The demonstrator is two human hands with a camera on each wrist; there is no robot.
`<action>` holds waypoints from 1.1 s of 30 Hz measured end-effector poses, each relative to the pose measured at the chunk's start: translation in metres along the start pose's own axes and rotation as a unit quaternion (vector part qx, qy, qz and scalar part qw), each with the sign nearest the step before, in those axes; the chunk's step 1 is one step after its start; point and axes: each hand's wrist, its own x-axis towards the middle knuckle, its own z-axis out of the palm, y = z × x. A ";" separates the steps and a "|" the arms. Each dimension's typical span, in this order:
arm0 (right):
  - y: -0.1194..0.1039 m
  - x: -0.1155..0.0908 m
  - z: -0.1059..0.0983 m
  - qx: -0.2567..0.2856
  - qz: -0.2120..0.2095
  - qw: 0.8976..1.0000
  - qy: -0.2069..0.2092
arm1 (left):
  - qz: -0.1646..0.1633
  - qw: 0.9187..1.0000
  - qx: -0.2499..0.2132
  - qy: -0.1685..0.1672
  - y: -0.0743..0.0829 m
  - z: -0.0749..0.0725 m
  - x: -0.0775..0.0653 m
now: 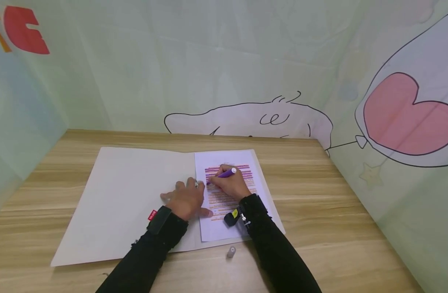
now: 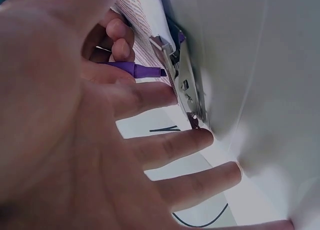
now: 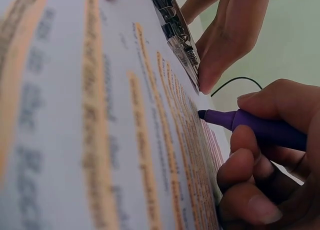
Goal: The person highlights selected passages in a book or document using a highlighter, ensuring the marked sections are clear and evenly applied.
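Note:
A printed sheet (image 1: 227, 232) lies on the right side of an open white clip folder (image 1: 125, 195). Purple-pink strokes cover its upper lines, and orange ones run over the lines below. My right hand (image 1: 233, 186) grips a purple highlighter (image 1: 227, 173), its dark chisel tip at the left end of a line just under the purple strokes. Beside the sheet's left edge, my left hand (image 1: 186, 200) rests with fingers spread across the folder's spine, thumb on the paper. In the left wrist view, its fingertips stand right at the metal clip (image 2: 185, 75).
A small grey cap (image 1: 231, 252) sits on the wooden table (image 1: 319, 228) in front of the folder, between the forearms. A red tag (image 1: 152, 215) shows by the left cuff. Printed cloth walls (image 1: 216, 73) enclose the table's back and sides.

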 end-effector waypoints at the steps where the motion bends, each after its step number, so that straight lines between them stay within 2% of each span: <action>1: 0.000 0.000 0.000 -0.001 -0.002 1.000 0.000 | 0.000 1.000 -0.002 -0.001 0.000 0.000 0.000; 10: 0.002 0.000 -0.002 0.001 -0.012 1.000 -0.001 | -0.004 1.000 -0.006 0.000 0.001 0.002 0.002; 16: 0.002 -0.001 -0.004 -0.011 -0.003 1.000 0.006 | -0.004 1.000 -0.013 -0.006 0.002 0.001 0.002; 22: 0.002 0.000 -0.005 -0.014 -0.017 1.000 0.001 | -0.006 1.000 -0.011 -0.010 0.001 0.000 0.001; 33: 0.001 0.000 -0.010 -0.029 -0.007 1.000 -0.002 | -0.003 1.000 -0.008 -0.009 0.001 0.000 0.001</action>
